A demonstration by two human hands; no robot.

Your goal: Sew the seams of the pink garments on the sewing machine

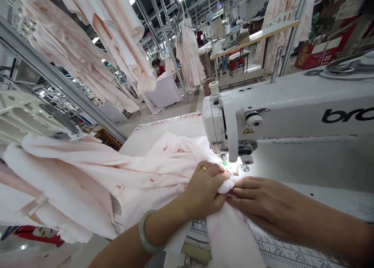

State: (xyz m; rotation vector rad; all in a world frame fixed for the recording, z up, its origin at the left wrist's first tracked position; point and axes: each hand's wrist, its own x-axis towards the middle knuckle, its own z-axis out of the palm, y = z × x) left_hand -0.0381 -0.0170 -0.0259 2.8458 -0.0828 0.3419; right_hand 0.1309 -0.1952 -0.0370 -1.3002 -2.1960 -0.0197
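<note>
Pale pink plush fabric (pixel 152 170) with small reddish marks lies across the sewing table and under the needle area of a white sewing machine (pixel 292 108). My left hand (pixel 204 186), with a ring and a bangle at the wrist, is closed on a bunched fold just in front of the lit presser foot (pixel 224 159). Beside it, my right hand (pixel 257 194) lies with fingers stretched out, its fingertips touching the fabric's right edge; its thumb is hidden. A strip of the same fabric hangs toward me between both forearms.
A printed ruler (pixel 286 252) runs along the table's front edge. Hangers (pixel 29 116) stand at the left, near a metal rail (pixel 58 77). Pink garments (pixel 117 30) hang overhead. Farther back are a person (pixel 158 67), a wooden-edged worktable (pixel 257 38) and a red box (pixel 317 51).
</note>
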